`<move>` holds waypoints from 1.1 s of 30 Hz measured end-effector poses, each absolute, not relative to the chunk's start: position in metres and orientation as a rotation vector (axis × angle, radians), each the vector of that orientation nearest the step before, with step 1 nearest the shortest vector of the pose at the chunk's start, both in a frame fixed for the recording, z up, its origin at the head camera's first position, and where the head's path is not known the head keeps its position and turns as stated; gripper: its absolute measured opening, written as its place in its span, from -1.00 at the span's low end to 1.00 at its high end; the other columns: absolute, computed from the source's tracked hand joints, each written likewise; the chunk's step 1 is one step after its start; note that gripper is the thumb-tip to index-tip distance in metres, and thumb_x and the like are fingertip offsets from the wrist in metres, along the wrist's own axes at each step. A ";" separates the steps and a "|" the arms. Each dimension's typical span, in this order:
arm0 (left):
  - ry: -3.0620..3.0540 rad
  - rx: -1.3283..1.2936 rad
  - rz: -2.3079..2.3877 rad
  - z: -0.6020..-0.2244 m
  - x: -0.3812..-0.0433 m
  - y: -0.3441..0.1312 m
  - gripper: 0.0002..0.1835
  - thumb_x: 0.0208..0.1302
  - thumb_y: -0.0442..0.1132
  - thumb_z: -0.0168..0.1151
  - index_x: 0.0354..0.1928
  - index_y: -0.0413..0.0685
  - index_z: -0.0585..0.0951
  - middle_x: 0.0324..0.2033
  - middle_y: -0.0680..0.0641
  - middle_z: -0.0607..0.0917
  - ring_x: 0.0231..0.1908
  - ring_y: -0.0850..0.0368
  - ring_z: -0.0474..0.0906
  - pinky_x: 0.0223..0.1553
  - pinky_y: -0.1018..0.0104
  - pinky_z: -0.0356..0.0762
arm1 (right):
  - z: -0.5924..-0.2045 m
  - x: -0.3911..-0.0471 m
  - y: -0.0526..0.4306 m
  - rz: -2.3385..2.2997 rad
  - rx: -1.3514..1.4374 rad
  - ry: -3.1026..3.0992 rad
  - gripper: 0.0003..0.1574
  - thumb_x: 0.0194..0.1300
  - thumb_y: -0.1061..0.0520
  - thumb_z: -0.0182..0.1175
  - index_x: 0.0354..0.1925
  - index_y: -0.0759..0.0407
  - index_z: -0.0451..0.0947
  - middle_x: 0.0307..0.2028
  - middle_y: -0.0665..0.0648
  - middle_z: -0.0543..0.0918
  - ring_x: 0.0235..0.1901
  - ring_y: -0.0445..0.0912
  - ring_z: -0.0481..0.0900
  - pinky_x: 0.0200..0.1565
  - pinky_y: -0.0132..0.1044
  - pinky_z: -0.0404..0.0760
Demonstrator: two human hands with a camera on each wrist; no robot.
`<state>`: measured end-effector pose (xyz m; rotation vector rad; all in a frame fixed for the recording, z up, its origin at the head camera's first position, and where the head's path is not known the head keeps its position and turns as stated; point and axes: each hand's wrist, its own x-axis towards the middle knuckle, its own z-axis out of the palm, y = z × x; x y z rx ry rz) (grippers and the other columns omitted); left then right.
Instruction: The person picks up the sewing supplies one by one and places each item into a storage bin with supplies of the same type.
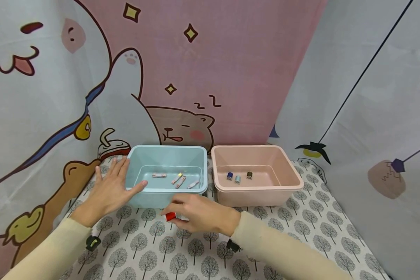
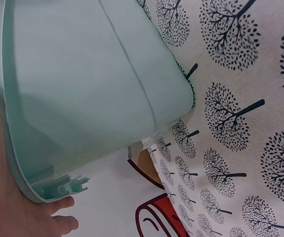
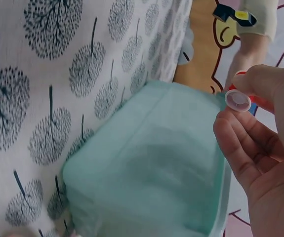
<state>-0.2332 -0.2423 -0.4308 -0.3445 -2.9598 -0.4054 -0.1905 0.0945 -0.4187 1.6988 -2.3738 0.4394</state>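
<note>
My right hand (image 1: 204, 214) pinches a small red thread spool (image 1: 170, 216) between thumb and fingers, just in front of the light blue bin (image 1: 171, 155). In the right wrist view the white round end of the spool (image 3: 238, 100) shows. My left hand (image 1: 110, 190) lies at the blue bin's left side with its fingers spread, thumb over the near left corner. The left wrist view has that hand (image 2: 13, 197) against the bin's rim. Inside the blue bin lie several small pale pink, slender pieces (image 1: 180, 182), their kind too small to tell.
A pink bin (image 1: 259, 197) stands right of the blue one. In it are a dark blue spool (image 1: 230, 176), a light blue spool (image 1: 237, 179) and a dark green spool (image 1: 249, 175). A tree-patterned cloth (image 1: 196, 252) covers the table; printed curtains (image 1: 231, 70) hang behind.
</note>
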 end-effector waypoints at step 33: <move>-2.970 -0.343 -0.399 -0.431 -0.234 -0.243 0.31 0.64 0.62 0.02 0.89 -0.34 -0.06 0.89 -0.44 -0.05 0.87 -0.59 -0.23 0.64 -0.90 -0.52 | -0.360 -0.247 0.179 0.615 1.438 -2.371 -0.60 0.45 0.23 0.52 0.22 0.12 0.86 -0.01 0.08 0.89 -0.14 -0.06 0.81 -0.07 -0.30 0.82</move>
